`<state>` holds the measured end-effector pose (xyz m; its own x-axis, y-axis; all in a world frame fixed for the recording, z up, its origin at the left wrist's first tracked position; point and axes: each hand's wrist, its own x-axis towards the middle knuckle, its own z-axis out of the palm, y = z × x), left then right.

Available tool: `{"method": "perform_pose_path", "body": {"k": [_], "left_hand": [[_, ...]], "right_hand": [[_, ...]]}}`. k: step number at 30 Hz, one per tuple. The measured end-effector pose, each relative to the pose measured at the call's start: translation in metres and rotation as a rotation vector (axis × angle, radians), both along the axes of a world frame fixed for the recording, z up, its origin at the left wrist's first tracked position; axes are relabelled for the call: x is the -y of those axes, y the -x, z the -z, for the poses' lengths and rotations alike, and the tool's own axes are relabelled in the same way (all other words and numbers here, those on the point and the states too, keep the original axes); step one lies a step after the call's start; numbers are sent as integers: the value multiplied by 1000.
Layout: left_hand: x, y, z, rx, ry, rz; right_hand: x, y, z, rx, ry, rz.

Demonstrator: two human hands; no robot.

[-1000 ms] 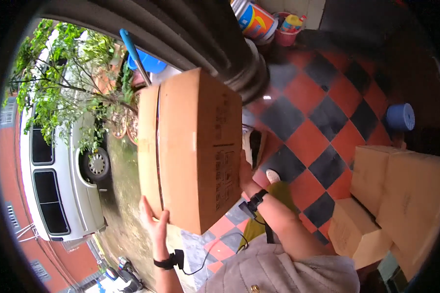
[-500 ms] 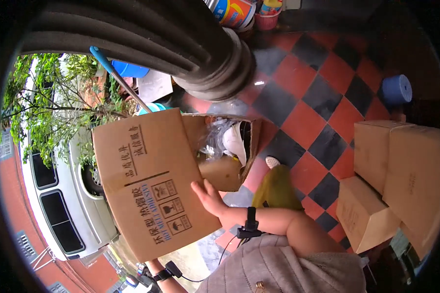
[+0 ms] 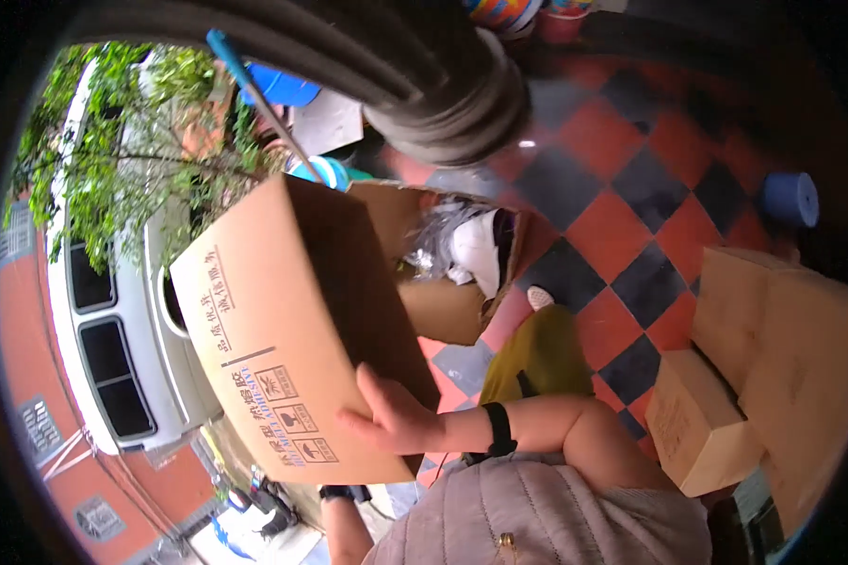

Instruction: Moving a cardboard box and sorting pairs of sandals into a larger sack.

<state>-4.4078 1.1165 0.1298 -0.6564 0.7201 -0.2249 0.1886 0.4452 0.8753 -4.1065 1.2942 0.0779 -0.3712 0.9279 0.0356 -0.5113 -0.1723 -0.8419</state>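
I hold a large closed cardboard box (image 3: 283, 330) tilted in front of me, its printed side facing up. My right hand (image 3: 391, 419) lies flat against the box's lower near face, fingers spread, with a black band on its wrist. Of my left hand (image 3: 342, 491) only the wrist with a black band shows under the box's lower edge; the fingers are hidden behind the cardboard. Just beyond the held box an open cardboard box (image 3: 452, 306) stands on the floor with white and silvery things inside.
Closed cardboard boxes (image 3: 702, 428) are stacked at the right on a red and black checkered floor (image 3: 650, 235). A dark round column (image 3: 443, 94) rises ahead, and a blue roll (image 3: 790, 198) lies far right. A white van (image 3: 113, 348) and a tree (image 3: 94, 160) stand left.
The box has swung from upright to a tilt down to my left. My right hand slid from the box's right side onto its near face. My left hand went out of sight beneath it.
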Motion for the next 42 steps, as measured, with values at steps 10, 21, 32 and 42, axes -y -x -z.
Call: {"method": "perform_pose_path", "body": {"k": [10, 21, 32, 42], "left_hand": [[29, -25, -37, -35, -111, -214], [-16, -53, -16, 53, -255, -294], [-79, -91, 25, 306, -377, -290], [-74, -94, 51, 285, -421, -121]], "right_hand": [[37, 0, -38, -26, -639, -54], [40, -10, -29, -112, -667, -169], [-38, -13, 173, 329, 387, 361], [-59, -35, 213, 155, 482, 394]]}}
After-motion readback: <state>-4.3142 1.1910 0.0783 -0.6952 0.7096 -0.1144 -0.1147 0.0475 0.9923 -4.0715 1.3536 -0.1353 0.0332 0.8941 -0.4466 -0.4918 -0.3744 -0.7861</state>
